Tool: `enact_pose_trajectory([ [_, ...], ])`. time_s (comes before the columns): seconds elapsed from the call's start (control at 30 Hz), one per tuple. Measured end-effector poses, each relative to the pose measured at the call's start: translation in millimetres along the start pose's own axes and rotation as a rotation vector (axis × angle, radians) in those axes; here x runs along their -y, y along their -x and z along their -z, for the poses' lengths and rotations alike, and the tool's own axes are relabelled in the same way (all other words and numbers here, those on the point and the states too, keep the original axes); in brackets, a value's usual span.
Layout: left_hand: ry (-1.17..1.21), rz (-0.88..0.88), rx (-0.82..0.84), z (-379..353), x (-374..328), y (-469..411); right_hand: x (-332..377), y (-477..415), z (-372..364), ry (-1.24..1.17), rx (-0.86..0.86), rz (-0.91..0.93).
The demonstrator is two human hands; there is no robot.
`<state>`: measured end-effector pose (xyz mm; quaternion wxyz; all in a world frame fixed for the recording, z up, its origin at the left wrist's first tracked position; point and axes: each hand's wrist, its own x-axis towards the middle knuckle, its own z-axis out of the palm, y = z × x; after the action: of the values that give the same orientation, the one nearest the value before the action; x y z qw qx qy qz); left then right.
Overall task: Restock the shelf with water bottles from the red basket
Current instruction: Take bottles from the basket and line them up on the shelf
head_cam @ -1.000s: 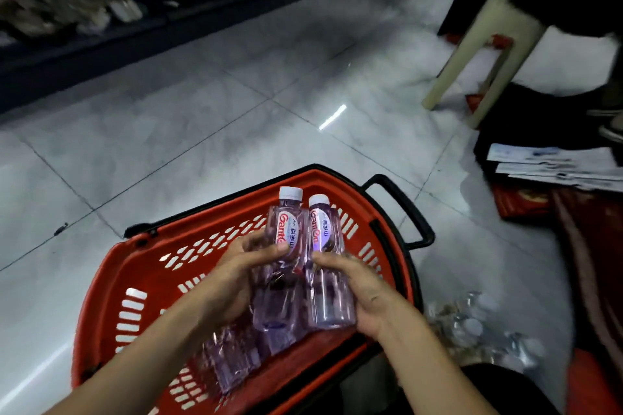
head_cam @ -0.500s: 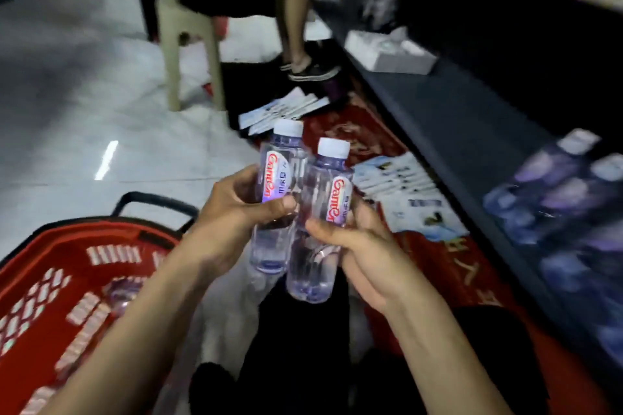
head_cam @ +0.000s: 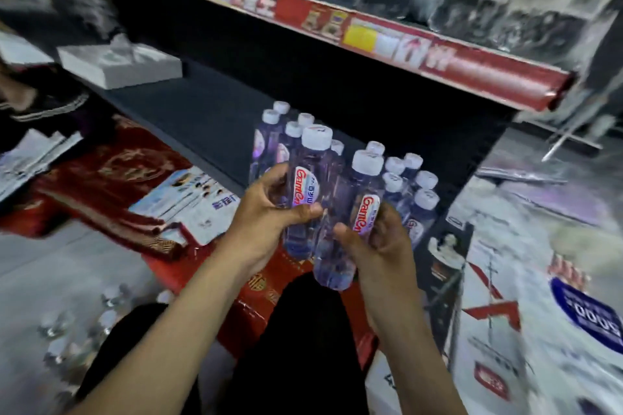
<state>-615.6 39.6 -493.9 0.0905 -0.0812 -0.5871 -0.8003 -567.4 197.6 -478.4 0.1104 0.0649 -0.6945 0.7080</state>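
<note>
Upright, white-capped clear water bottles [head_cam: 305, 192]

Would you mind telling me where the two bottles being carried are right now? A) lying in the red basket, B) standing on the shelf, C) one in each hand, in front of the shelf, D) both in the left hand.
C: the left hand grips one bottle and the right hand the other bottle, in front of the shelf.

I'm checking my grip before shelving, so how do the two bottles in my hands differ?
The left bottle, in the left hand, sits higher and farther forward; the right bottle, in the right hand, hangs lower, its base showing below the fingers. The left bottle's label also shows a blue patch. Both are clear, white-capped and roughly upright.
</note>
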Motion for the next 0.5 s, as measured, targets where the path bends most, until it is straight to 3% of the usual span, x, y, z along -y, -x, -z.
enact_pose_trajectory([
  [0.13,-0.033,0.07,-0.034,-6,17,-21,-27,-17,-2,0.057,-0.116,0.007],
  [0.5,-0.155,0.122,-0.033,19,48,-69,-69,-64,-41,0.109,-0.177,-0.025],
])
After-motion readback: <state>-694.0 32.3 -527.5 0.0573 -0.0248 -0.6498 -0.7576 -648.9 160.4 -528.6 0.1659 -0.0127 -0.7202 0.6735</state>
